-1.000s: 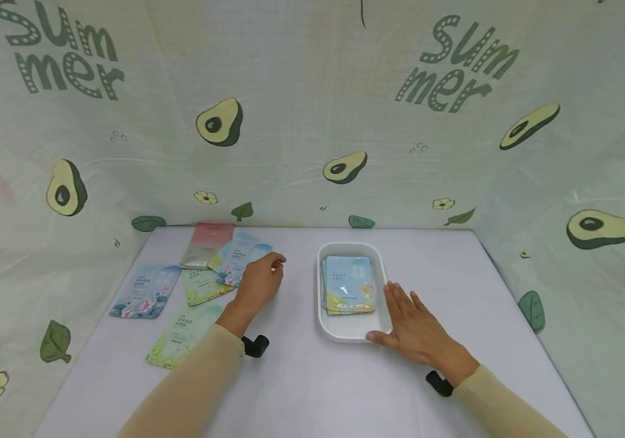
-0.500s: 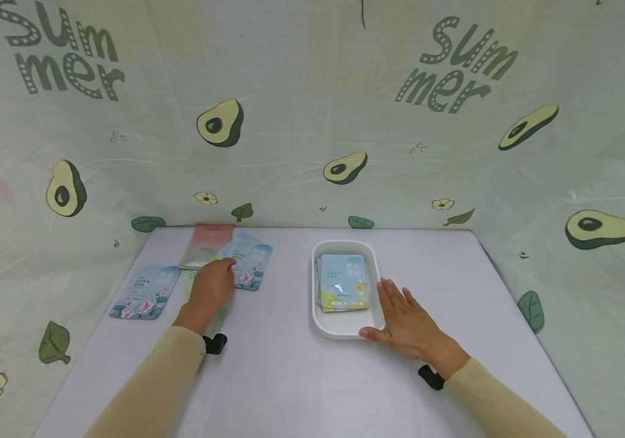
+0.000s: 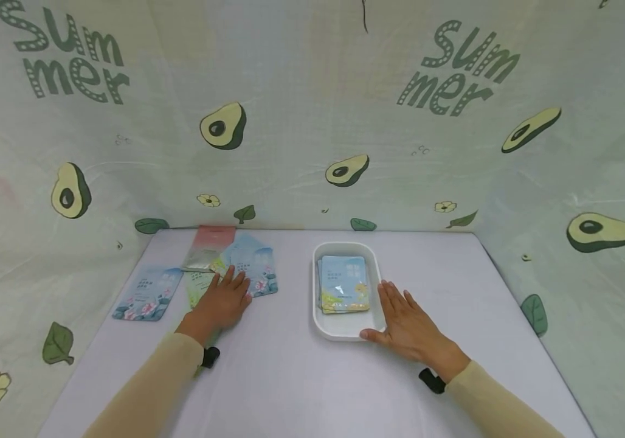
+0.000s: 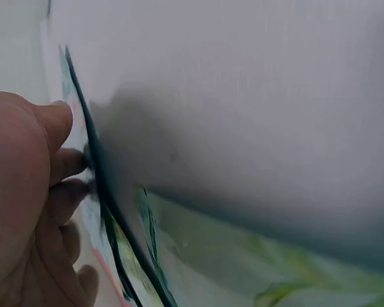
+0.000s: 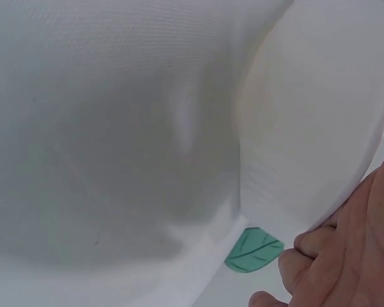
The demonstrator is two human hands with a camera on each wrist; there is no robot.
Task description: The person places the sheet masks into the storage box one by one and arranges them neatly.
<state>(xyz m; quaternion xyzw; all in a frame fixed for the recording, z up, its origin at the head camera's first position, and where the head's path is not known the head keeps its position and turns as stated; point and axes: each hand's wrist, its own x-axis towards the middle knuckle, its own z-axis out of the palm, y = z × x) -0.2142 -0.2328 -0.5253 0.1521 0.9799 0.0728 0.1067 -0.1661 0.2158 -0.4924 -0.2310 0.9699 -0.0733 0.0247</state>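
Observation:
My left hand [image 3: 222, 304] lies at the left with its fingers spread, fingertips on a blue flowered sachet [image 3: 262, 267] in an overlapping pile. In the left wrist view that hand [image 4: 19, 192] has its fingertips against the printed face of the sachet, which shows nearly edge-on. My right hand [image 3: 413, 328] rests with straight fingers along the right side of a white plastic tray [image 3: 318, 316]. Several pale blue sachets [image 3: 344, 283] lie stacked in the tray. In the right wrist view, fingers [image 5: 313, 243] touch the tray's outer wall [image 5: 307, 121].
A pink and silver sachet [image 3: 208, 246] lies at the back of the pile. Farther left is another blue flowered sachet [image 3: 148, 295]. A green sachet [image 3: 197, 286] shows partly under my left hand. A printed curtain [image 3: 290, 109] stands behind the white table [image 3: 301, 389].
My left hand has moved left, and its curled fingers have spread onto the pile. The blue flowered sachet has turned slightly. The tray and my right hand have shifted a little left.

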